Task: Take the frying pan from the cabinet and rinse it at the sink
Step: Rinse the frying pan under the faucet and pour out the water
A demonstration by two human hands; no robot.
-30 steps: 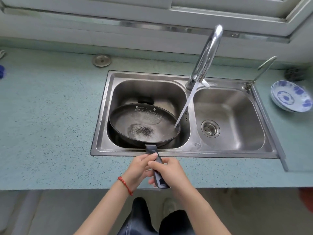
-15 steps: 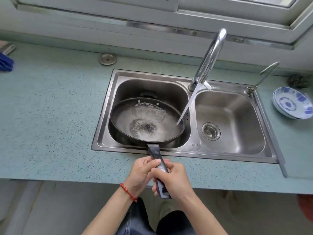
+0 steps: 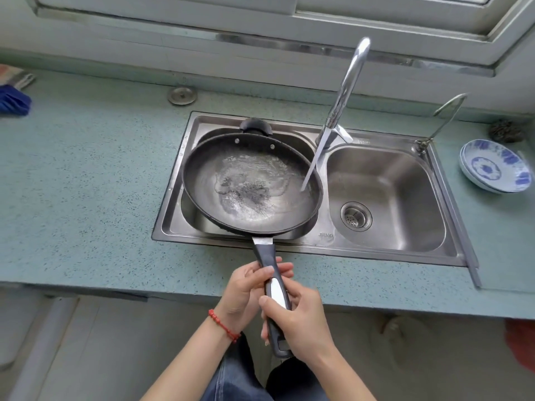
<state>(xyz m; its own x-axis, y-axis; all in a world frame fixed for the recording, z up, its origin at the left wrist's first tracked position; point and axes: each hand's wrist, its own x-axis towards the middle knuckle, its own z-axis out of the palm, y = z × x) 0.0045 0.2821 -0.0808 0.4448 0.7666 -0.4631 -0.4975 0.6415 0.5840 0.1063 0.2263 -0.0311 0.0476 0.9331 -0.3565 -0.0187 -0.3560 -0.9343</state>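
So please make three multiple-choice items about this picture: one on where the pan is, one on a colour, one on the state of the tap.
1. Where is the frying pan?
A. over the left basin of the sink
B. on the counter beside the plates
C. in the right basin

2. What colour is the bracelet on the left wrist?
A. green
B. red
C. white

3. What is the state of the tap?
A. shut off
B. dripping into the right basin
C. running into the pan

Answers
1: A, the pan covers the left basin, held by its handle with the left hand and the right hand.
2: B, red beads show at the wrist.
3: C, a stream of water meets the pan's right side.
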